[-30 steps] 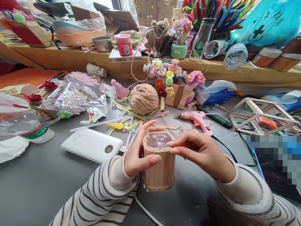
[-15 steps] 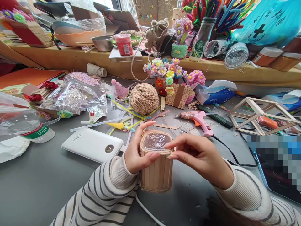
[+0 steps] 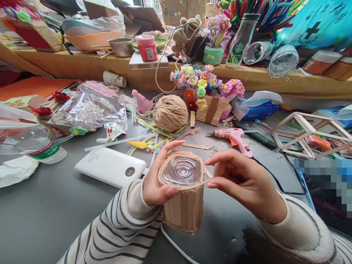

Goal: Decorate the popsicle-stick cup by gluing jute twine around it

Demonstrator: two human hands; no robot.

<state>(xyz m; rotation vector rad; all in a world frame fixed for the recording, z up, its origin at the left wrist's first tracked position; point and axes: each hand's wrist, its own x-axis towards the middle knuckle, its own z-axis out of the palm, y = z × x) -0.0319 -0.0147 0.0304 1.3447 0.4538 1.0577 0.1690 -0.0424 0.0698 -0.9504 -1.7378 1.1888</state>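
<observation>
A small pot (image 3: 183, 205) clad in wooden craft sticks stands upside down on the grey table, its clear plastic bottom (image 3: 182, 171) facing up with jute twine round the rim. My left hand (image 3: 155, 179) is wrapped round the pot, thumb pressed on the twine at the near rim. My right hand (image 3: 242, 179) is beside the pot's right rim, thumb and forefinger pinched on a thin strand of twine. A ball of jute twine (image 3: 171, 113) lies behind the pot. A pink glue gun (image 3: 236, 137) lies to the right of it.
A white power bank (image 3: 110, 167) lies left of the pot, its cable running under my arm. Cellophane bags (image 3: 88, 108), pipe-cleaner flowers (image 3: 203, 82), a stick frame (image 3: 308, 134) and a plastic bottle (image 3: 33, 145) crowd the table. A cluttered wooden shelf (image 3: 82, 66) runs behind.
The pot has tilted toward me, showing more of its clear bottom. My right hand has drawn off the rim to the right. My left thumb stays on the twine.
</observation>
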